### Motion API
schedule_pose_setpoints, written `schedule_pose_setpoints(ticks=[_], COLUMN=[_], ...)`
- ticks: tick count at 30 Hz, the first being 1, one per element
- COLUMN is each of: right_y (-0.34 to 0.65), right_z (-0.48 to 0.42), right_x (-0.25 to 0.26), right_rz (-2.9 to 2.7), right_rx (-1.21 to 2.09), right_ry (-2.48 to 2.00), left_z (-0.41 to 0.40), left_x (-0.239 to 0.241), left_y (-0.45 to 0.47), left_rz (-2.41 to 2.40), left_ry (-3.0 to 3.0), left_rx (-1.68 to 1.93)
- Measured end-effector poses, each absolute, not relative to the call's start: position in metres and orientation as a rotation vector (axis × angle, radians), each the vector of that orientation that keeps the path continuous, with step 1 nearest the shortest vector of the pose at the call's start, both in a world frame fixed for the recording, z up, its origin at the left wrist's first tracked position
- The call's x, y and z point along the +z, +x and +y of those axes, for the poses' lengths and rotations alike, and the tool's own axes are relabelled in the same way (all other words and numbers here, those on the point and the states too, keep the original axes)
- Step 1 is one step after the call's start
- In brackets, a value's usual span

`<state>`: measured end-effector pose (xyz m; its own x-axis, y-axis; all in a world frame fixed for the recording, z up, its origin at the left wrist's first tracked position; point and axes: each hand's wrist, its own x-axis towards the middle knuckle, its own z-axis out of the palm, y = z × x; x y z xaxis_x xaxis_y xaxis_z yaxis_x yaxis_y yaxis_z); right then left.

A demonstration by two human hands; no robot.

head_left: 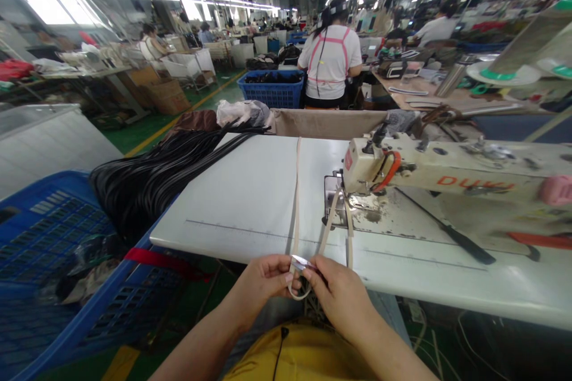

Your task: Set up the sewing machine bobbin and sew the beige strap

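Note:
Just off the front edge of the white sewing table (241, 190), my two hands are close together. My left hand (269, 277) pinches a narrow beige strap (297, 202), which runs back across the tabletop and loops below my fingers. My right hand (342, 292) is closed on small thread snips (300, 262); their shiny blades lie against the strap by my left fingertips, and the handle is mostly hidden. Beside them on the right, more beige strapping (330, 217) hangs from under the needle area of the sewing machine (402, 161).
A black-handled tool (465, 241) lies by the machine. On the left, black strips (138, 172) drape over the table's edge near a blue basket (102, 309). A person in a white shirt (330, 62) sits ahead, next to another blue basket (270, 89). Thread cones (522, 47) stand at right.

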<state>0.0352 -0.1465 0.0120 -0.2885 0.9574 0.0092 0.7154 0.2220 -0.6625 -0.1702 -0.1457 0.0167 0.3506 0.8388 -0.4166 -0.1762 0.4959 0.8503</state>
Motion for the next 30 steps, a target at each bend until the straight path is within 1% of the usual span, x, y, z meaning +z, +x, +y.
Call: schedule_pose_setpoints(ticks=[5, 11, 17, 20, 22, 24, 26, 30], right_y=[0.038, 0.048, 0.070, 0.081, 0.085, 0.086, 0.086, 0.086], right_z=[-0.147, -0.145, -0.140, -0.140, -0.141, -0.141, -0.143, -0.145], right_x=[0.009, 0.013, 0.013, 0.009, 0.006, 0.004, 0.002, 0.001], right_rz=[-2.041, -1.838, -1.709, -1.652, -1.628, -1.609, -1.599, -1.608], right_rx=[0.695, 0.810, 0.800, 0.792, 0.806, 0.822, 0.837, 0.857], right_ry=[-1.496, -1.535, -1.607, -1.641, -1.648, -1.647, -1.646, -1.637], left_z=[-0.147, -0.147, -0.148, -0.150, -0.148, -0.144, -0.138, -0.123], left_x=[0.016, 0.013, 0.023, 0.039, 0.052, 0.062, 0.068, 0.082], left_y=[-0.169, -0.171, -0.178, -0.186, -0.193, -0.201, -0.208, -0.215], left_rz=[0.959, 0.966, 1.040, 1.188, 1.347, 1.524, 1.608, 1.528], left_ry=[0.787, 0.739, 0.786, 0.955, 1.221, 1.557, 1.739, 1.617], left_rx=[0.757, 0.762, 0.732, 0.860, 1.010, 1.079, 0.994, 0.776])
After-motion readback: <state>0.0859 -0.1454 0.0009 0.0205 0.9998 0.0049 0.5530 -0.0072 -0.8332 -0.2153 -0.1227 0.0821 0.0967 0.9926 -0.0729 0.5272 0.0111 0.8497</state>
